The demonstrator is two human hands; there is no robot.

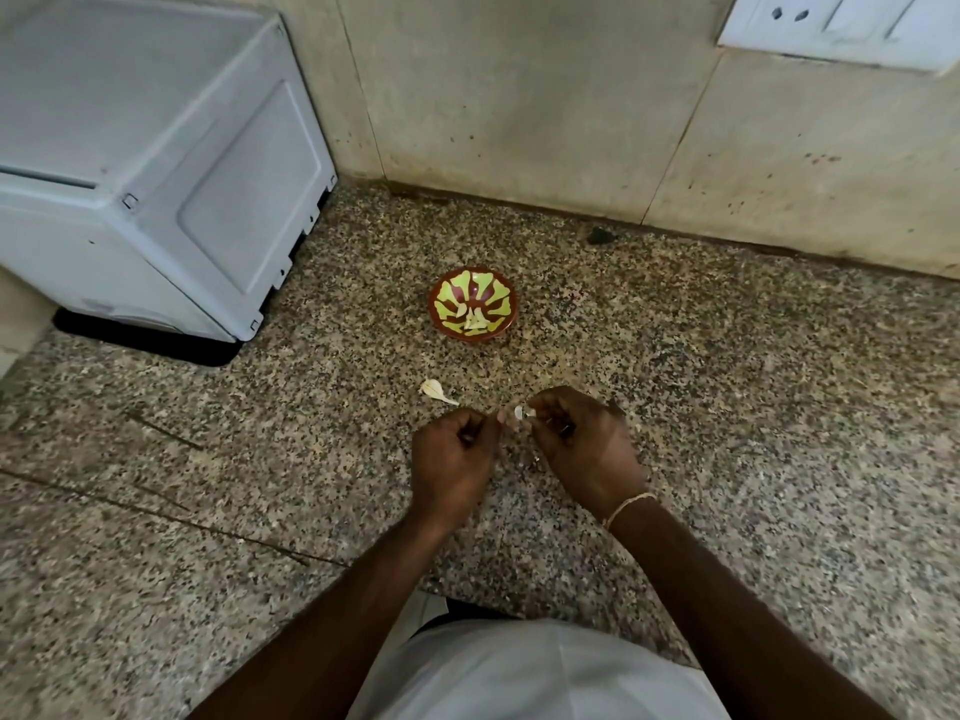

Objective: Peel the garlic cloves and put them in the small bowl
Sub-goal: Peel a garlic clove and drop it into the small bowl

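A small red bowl (472, 304) with a green leaf pattern stands on the speckled granite counter (727, 387), with pale peeled garlic cloves (475, 320) lying in it. Nearer to me, my left hand (454, 459) and my right hand (582, 444) meet above the counter. Between their fingertips is a white garlic clove (518, 412), which both hands pinch. An unpeeled garlic clove (434, 389) with a papery tail lies on the counter just left of my hands, between them and the bowl.
A white appliance (156, 163) stands at the back left against the tiled wall (519, 96). A white socket plate (841, 23) is on the wall at the top right. A dark speck (600, 235) lies at the wall's foot.
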